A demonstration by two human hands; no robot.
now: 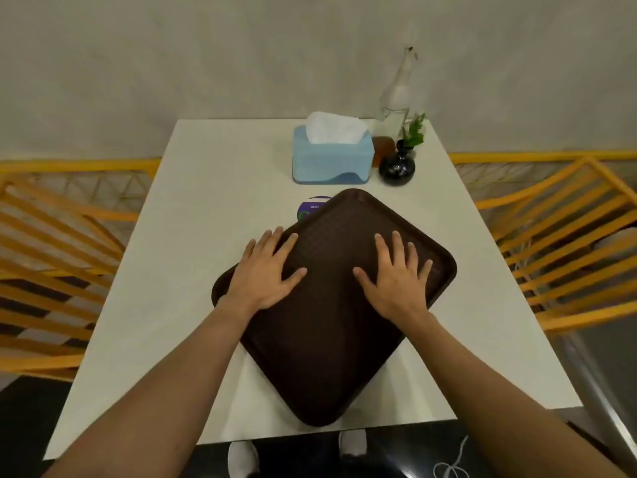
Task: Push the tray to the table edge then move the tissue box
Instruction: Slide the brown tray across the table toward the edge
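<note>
A dark brown tray [331, 339] lies turned like a diamond on the white table [193, 236], its near corner close to the front edge. My left hand [267, 270] rests flat on the tray's left rim with fingers spread. My right hand [396, 274] lies flat on the tray's upper right part, fingers apart. Neither hand grips anything. A light blue tissue box [332, 160] with white tissue sticking out stands beyond the tray near the table's far edge, apart from it.
A round purple sticker [310, 208] peeks out by the tray's far corner. Right of the box stand a black vase with a green sprig [398, 167], a brown object [382, 150] and a clear glass bottle [396, 94]. Yellow slatted chairs [565, 236] flank the table.
</note>
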